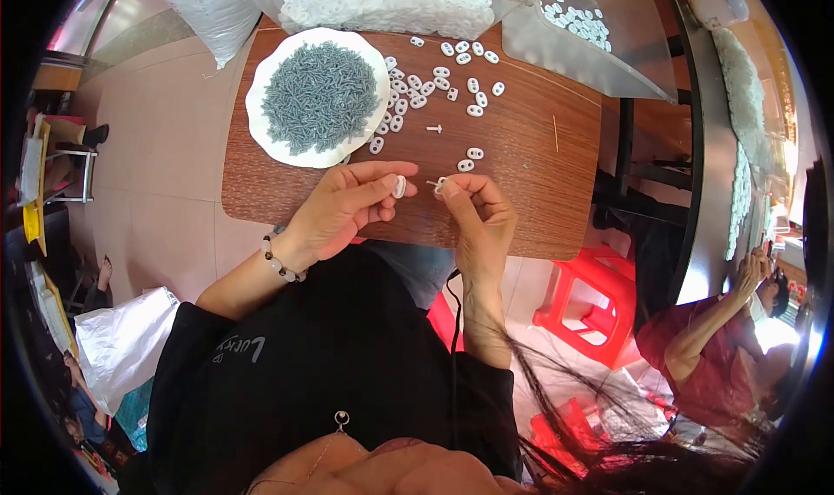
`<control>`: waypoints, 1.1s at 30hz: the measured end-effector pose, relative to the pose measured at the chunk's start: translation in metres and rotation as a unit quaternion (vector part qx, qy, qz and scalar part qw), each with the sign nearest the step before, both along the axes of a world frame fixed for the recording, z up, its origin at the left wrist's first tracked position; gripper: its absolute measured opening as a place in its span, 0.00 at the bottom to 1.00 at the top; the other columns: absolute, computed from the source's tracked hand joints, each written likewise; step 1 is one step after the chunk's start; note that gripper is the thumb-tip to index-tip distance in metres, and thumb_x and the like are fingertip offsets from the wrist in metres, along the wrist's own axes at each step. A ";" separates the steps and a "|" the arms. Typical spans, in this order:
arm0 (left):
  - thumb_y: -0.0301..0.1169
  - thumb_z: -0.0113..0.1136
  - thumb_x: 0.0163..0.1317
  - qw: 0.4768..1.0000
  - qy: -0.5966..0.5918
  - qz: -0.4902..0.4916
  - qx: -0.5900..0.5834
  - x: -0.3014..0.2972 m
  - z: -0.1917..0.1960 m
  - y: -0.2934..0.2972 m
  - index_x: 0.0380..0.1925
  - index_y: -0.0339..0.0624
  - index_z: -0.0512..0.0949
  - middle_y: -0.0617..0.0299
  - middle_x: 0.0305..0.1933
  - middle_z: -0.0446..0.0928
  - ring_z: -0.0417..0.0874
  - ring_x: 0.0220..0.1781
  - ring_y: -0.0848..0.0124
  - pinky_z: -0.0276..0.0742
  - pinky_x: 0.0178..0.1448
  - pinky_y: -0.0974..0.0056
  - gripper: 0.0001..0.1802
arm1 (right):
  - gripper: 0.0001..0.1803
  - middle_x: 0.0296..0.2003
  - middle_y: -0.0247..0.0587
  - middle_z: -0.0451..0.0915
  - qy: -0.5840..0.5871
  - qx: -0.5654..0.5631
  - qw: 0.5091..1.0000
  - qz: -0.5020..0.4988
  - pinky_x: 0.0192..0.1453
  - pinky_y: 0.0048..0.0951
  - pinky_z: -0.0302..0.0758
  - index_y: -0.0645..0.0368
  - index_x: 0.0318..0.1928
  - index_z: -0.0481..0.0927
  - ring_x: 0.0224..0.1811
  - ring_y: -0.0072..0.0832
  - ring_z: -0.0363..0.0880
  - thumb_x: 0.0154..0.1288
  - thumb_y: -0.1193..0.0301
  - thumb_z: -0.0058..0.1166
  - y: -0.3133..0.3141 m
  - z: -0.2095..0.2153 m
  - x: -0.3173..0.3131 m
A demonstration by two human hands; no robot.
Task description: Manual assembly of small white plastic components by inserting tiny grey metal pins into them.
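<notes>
My left hand (352,198) pinches a small white oval plastic piece (400,186) between thumb and fingers, just above the front part of the brown wooden table. Beside it, my right hand (478,206) is closed on another white two-holed oval piece (441,185), from which a thin pin sticks out to the left. The two held pieces are a little apart. Beyond my hands, two loose oval pieces (470,159) lie on the wood, and a small white pin with a head (434,129) rests farther back. Several more white oval pieces (417,86) are scattered behind.
A white scalloped plate (257,104) heaped with small grey screws (321,95) stands at the left of the table (530,147). Clear bins (573,65) of white parts line the back. A thin yellowish stick (556,133) lies right. Red stools (591,304) and a co-worker (708,347) are at right.
</notes>
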State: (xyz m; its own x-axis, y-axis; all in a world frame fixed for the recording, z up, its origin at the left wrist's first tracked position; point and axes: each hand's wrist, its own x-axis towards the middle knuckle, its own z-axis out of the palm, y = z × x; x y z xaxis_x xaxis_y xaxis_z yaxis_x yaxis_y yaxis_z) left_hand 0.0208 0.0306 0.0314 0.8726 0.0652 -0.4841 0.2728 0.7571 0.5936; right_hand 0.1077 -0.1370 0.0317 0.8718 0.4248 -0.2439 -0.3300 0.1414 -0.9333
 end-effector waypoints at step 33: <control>0.28 0.59 0.66 1.000 -0.006 -0.025 -0.002 0.001 0.003 0.015 0.50 0.31 0.78 0.58 0.42 0.82 0.85 0.37 0.72 0.84 0.45 0.69 0.15 | 0.03 0.31 0.38 0.83 0.045 0.020 0.998 0.045 0.43 0.19 0.75 0.66 0.36 0.81 0.34 0.19 0.80 0.60 0.80 0.59 -0.001 0.001 -0.012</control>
State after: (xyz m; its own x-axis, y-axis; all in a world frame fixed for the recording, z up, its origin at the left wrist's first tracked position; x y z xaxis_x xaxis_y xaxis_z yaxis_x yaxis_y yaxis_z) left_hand 0.0214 0.0460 0.0342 0.8808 0.0193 -0.4730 0.3025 0.7456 0.5937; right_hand 0.0958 -0.1377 0.0330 0.8054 0.5107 -0.3010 -0.4252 0.1437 -0.8936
